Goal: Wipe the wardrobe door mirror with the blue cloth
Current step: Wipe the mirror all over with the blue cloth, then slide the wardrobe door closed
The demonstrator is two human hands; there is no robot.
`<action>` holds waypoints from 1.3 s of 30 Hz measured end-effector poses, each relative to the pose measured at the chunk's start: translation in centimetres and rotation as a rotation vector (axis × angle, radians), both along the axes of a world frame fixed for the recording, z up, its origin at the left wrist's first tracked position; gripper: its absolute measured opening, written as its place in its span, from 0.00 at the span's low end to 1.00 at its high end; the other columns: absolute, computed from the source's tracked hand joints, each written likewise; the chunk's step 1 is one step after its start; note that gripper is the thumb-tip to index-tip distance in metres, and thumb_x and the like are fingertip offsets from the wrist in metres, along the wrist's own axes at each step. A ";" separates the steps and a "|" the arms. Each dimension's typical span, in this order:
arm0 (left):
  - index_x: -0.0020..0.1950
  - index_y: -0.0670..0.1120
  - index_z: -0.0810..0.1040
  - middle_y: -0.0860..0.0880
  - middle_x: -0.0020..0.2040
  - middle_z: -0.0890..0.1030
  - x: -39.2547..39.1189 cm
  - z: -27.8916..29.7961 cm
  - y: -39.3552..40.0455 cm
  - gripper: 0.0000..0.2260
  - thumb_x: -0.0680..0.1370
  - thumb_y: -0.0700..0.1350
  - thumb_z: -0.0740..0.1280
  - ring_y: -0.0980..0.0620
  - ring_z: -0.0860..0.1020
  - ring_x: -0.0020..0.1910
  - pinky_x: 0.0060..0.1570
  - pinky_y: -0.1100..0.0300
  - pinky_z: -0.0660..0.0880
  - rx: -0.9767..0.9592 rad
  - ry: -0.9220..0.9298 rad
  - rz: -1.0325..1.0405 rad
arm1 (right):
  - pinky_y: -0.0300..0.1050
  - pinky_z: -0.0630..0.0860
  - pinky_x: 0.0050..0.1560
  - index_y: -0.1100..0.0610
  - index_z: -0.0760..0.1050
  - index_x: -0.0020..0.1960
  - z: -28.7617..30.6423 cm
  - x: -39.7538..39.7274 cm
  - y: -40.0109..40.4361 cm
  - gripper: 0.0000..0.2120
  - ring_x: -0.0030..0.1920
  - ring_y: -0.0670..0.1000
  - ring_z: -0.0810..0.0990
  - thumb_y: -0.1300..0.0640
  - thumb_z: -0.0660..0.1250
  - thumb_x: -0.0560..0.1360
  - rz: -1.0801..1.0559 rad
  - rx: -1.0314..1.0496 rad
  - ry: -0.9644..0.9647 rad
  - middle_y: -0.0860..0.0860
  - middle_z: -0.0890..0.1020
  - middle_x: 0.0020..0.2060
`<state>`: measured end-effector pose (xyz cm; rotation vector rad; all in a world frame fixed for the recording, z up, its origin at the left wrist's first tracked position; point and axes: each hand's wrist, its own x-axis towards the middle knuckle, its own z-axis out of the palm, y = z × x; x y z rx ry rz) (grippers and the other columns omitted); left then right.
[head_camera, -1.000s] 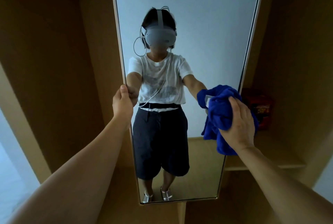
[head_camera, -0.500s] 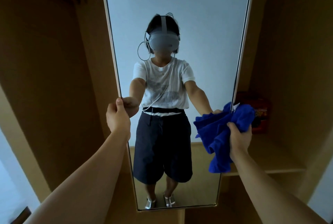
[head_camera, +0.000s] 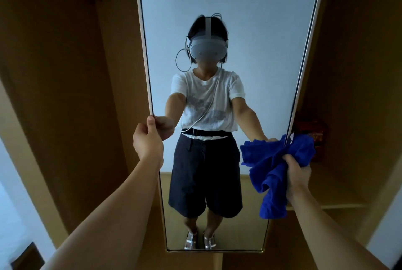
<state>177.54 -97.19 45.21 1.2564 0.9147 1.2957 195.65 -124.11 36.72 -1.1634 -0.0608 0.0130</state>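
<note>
The wardrobe door mirror (head_camera: 250,30) stands tall in the middle of the view, its pale frame running up both sides. The left hand (head_camera: 148,139) grips the mirror's left edge, fingers curled round the frame with the thumb up against it. The right hand (head_camera: 297,174) clutches the blue cloth (head_camera: 272,169) in a bunched fist at the mirror's right edge — the cloth is crumpled, its upper folds pressed to the glass and frame, a tail hanging down below the wrist. Behind the cloth, on a wardrobe shelf (head_camera: 339,204), sits a red box (head_camera: 313,130), dim and partly hidden. The glass reflects the person — white T-shirt, dark shorts, headset.
</note>
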 end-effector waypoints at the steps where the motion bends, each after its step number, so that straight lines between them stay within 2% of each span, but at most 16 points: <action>1: 0.36 0.57 0.71 0.58 0.37 0.77 0.0 0.0 0.0 0.13 0.78 0.59 0.59 0.61 0.75 0.37 0.34 0.65 0.67 -0.002 0.001 -0.009 | 0.54 0.76 0.55 0.57 0.72 0.64 0.0 -0.3 -0.2 0.21 0.53 0.56 0.80 0.62 0.68 0.72 -0.004 0.004 0.002 0.53 0.80 0.52; 4: 0.40 0.54 0.73 0.58 0.38 0.77 0.1 0.2 0.1 0.13 0.78 0.59 0.58 0.60 0.74 0.38 0.39 0.61 0.69 -0.010 0.000 -0.030 | 0.49 0.76 0.48 0.55 0.72 0.63 0.1 -1.5 -0.5 0.20 0.50 0.55 0.80 0.61 0.68 0.72 -0.035 0.015 0.013 0.52 0.81 0.51; 6: 0.40 0.54 0.73 0.58 0.38 0.76 0.1 0.2 0.1 0.13 0.79 0.59 0.57 0.60 0.74 0.37 0.39 0.60 0.69 -0.019 0.006 -0.039 | 0.47 0.75 0.46 0.52 0.71 0.61 0.2 -2.2 -0.6 0.18 0.49 0.53 0.80 0.60 0.68 0.72 -0.065 0.009 0.026 0.50 0.80 0.50; 8: 0.37 0.56 0.71 0.58 0.37 0.76 -0.1 0.2 0.0 0.13 0.79 0.59 0.57 0.61 0.73 0.37 0.39 0.60 0.68 -0.018 0.017 -0.048 | 0.50 0.76 0.51 0.51 0.72 0.60 0.2 -2.8 -0.7 0.17 0.50 0.54 0.80 0.60 0.68 0.72 -0.089 -0.007 0.028 0.51 0.80 0.51; 11: 0.37 0.55 0.71 0.58 0.38 0.75 -0.4 0.2 -0.1 0.13 0.79 0.59 0.57 0.61 0.73 0.37 0.41 0.59 0.68 -0.001 0.048 -0.060 | 0.55 0.76 0.56 0.52 0.72 0.62 0.2 -3.8 -1.1 0.19 0.52 0.55 0.80 0.60 0.68 0.72 -0.118 -0.037 0.020 0.52 0.81 0.53; 15: 0.50 0.50 0.76 0.55 0.43 0.77 -0.5 0.2 -0.5 0.12 0.80 0.55 0.56 0.55 0.75 0.43 0.46 0.59 0.69 -0.008 0.015 -0.103 | 0.50 0.76 0.50 0.53 0.72 0.63 0.0 -4.9 -1.8 0.20 0.51 0.54 0.80 0.60 0.67 0.72 -0.130 -0.031 0.043 0.51 0.81 0.52; 18: 0.55 0.49 0.76 0.53 0.48 0.77 -0.8 0.2 -0.9 0.13 0.81 0.54 0.55 0.54 0.75 0.48 0.48 0.59 0.68 -0.019 -0.017 -0.153 | 0.48 0.76 0.47 0.54 0.72 0.63 -0.5 -5.5 -2.2 0.19 0.50 0.54 0.81 0.61 0.67 0.72 -0.128 -0.034 0.047 0.52 0.81 0.52; 21: 0.61 0.50 0.75 0.53 0.51 0.77 -1.1 0.4 -1.3 0.15 0.80 0.54 0.55 0.53 0.74 0.51 0.50 0.58 0.68 -0.047 -0.021 -0.238 | 0.52 0.77 0.51 0.54 0.72 0.61 -1.2 -6.1 -2.5 0.17 0.51 0.56 0.80 0.61 0.67 0.73 -0.119 -0.040 0.055 0.53 0.80 0.52; 23: 0.61 0.51 0.75 0.53 0.51 0.78 -1.5 0.6 -1.6 0.14 0.80 0.53 0.56 0.53 0.75 0.52 0.50 0.59 0.68 -0.034 -0.009 -0.279 | 0.54 0.76 0.54 0.53 0.71 0.61 -1.7 -6.6 -2.6 0.17 0.50 0.56 0.80 0.61 0.66 0.73 -0.112 -0.053 0.059 0.53 0.80 0.51; 25: 0.61 0.50 0.75 0.52 0.53 0.78 -2.0 0.5 -2.1 0.13 0.80 0.52 0.57 0.52 0.76 0.54 0.50 0.59 0.68 -0.010 -0.002 -0.285 | 0.54 0.77 0.52 0.50 0.72 0.58 -2.0 -7.0 -2.9 0.15 0.49 0.55 0.80 0.61 0.67 0.74 -0.091 -0.051 0.057 0.52 0.80 0.49; 27: 0.63 0.50 0.74 0.52 0.56 0.78 -2.4 0.0 -3.0 0.14 0.79 0.51 0.58 0.51 0.75 0.57 0.53 0.57 0.70 0.044 0.077 -0.232 | 0.51 0.77 0.47 0.50 0.72 0.57 -2.1 -7.5 -3.4 0.14 0.46 0.54 0.80 0.61 0.66 0.74 -0.055 -0.054 0.046 0.52 0.80 0.48; 29: 0.64 0.48 0.72 0.50 0.59 0.76 -2.7 -0.8 -4.6 0.16 0.78 0.51 0.60 0.49 0.74 0.58 0.57 0.52 0.70 0.099 0.201 -0.139 | 0.50 0.76 0.46 0.54 0.72 0.61 -2.3 -8.0 -3.7 0.16 0.46 0.56 0.80 0.61 0.66 0.74 -0.018 -0.070 0.030 0.54 0.79 0.48; 31: 0.61 0.46 0.74 0.49 0.54 0.77 -2.8 -1.2 -7.0 0.13 0.77 0.48 0.62 0.48 0.75 0.54 0.54 0.53 0.71 0.145 0.213 -0.095 | 0.53 0.76 0.47 0.57 0.71 0.63 -2.5 -8.6 -4.0 0.18 0.48 0.59 0.79 0.61 0.66 0.74 -0.018 -0.111 0.017 0.55 0.79 0.48; 35: 0.49 0.46 0.76 0.54 0.40 0.77 -2.6 -1.6 -12.7 0.03 0.77 0.44 0.66 0.53 0.76 0.41 0.40 0.60 0.70 0.309 0.182 -0.216 | 0.58 0.76 0.54 0.51 0.71 0.58 -3.2 -10.5 -4.3 0.15 0.50 0.58 0.80 0.62 0.67 0.73 -0.065 -0.224 -0.024 0.54 0.80 0.48; 39: 0.45 0.50 0.74 0.54 0.39 0.78 -2.6 -1.9 -17.9 0.03 0.76 0.45 0.68 0.58 0.75 0.38 0.36 0.66 0.70 0.400 0.193 -0.315 | 0.59 0.75 0.56 0.53 0.70 0.64 -4.4 -12.3 -4.6 0.21 0.51 0.58 0.79 0.60 0.68 0.73 -0.063 -0.303 -0.016 0.55 0.80 0.50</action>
